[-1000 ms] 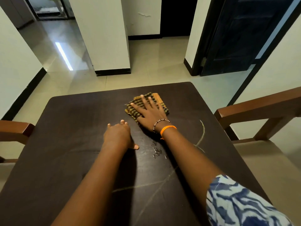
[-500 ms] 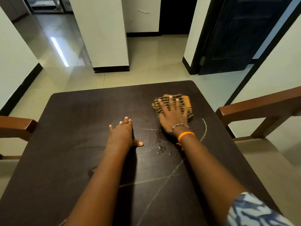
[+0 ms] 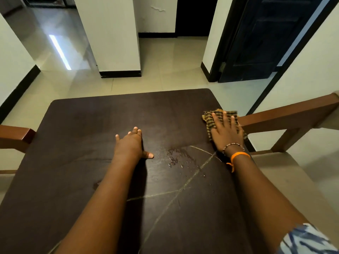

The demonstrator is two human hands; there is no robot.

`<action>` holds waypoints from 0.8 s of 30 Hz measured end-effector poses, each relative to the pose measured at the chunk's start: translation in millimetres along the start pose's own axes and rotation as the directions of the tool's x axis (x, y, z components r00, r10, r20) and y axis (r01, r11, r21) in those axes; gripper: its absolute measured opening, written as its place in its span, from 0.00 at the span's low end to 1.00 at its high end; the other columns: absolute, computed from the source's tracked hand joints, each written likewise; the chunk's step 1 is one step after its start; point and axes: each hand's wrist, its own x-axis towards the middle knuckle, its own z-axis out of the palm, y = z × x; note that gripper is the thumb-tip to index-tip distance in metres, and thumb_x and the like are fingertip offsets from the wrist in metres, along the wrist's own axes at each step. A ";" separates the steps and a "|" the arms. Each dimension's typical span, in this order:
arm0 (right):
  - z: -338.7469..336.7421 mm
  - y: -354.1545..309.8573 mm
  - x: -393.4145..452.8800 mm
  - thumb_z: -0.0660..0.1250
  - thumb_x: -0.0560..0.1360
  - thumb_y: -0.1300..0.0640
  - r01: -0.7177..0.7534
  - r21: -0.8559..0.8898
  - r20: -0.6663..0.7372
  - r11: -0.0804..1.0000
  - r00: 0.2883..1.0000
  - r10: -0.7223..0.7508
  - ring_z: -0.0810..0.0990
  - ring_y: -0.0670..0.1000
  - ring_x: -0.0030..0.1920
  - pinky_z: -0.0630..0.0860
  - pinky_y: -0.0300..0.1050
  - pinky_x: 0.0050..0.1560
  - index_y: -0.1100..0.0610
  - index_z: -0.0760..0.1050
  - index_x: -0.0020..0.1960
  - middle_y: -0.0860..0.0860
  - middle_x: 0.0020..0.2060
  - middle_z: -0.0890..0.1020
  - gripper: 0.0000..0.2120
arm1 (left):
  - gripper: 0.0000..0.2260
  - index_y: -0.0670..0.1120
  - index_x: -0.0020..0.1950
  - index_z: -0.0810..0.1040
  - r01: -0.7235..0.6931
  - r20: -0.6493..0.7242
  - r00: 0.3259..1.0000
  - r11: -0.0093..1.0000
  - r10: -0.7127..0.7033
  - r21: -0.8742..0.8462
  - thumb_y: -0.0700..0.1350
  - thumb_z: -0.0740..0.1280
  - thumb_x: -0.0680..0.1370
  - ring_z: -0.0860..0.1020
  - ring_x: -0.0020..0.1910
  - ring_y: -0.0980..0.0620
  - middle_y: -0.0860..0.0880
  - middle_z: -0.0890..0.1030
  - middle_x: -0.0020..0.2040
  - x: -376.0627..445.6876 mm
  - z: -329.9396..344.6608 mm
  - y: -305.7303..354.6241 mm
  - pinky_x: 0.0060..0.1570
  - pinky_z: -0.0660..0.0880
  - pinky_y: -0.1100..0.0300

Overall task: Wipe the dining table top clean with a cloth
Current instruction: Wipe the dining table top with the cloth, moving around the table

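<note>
My right hand (image 3: 227,133) presses the checked cloth (image 3: 217,118) flat, fingers straight, at the table's (image 3: 82,125) right edge; my left hand (image 3: 131,144) (fingers relaxed) braces me. Water droplets (image 3: 173,159) lie between my hands.

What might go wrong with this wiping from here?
The cloth under the right hand sits at the table's right edge, partly past it; it may slip off. The water drops lie unwiped between the hands, and the left hand, pressing the table nearby, might smear them.
</note>
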 end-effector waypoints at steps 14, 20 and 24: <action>28.3 -163.4 -96.6 0.52 0.79 0.47 0.417 0.148 0.106 0.897 0.895 -0.434 0.41 0.57 0.77 0.41 0.63 0.72 0.43 0.49 0.76 0.50 0.78 0.45 0.26 | 0.37 0.39 0.76 0.42 -0.016 -0.206 0.979 0.998 0.002 -0.067 0.53 0.61 0.78 0.43 0.76 0.43 0.42 0.44 0.78 -61.2 32.2 -3.7 0.73 0.43 0.44; 13.7 -96.3 -76.7 0.51 0.79 0.46 0.375 0.076 0.084 0.924 0.921 -0.381 0.43 0.57 0.77 0.44 0.60 0.74 0.43 0.47 0.76 0.50 0.78 0.45 0.27 | 0.48 0.42 0.76 0.45 -0.052 -0.124 0.991 0.996 0.042 -0.072 0.63 0.67 0.69 0.42 0.77 0.47 0.45 0.46 0.78 -86.4 34.2 -4.3 0.72 0.38 0.45; -1.3 -6.3 -50.6 0.47 0.81 0.47 0.124 0.016 0.078 0.992 0.989 -0.124 0.42 0.57 0.77 0.44 0.59 0.74 0.43 0.44 0.76 0.50 0.78 0.44 0.26 | 0.49 0.43 0.76 0.46 -0.054 -0.036 0.998 0.999 0.054 0.000 0.63 0.69 0.67 0.44 0.77 0.46 0.46 0.46 0.78 -86.8 34.5 3.9 0.72 0.37 0.45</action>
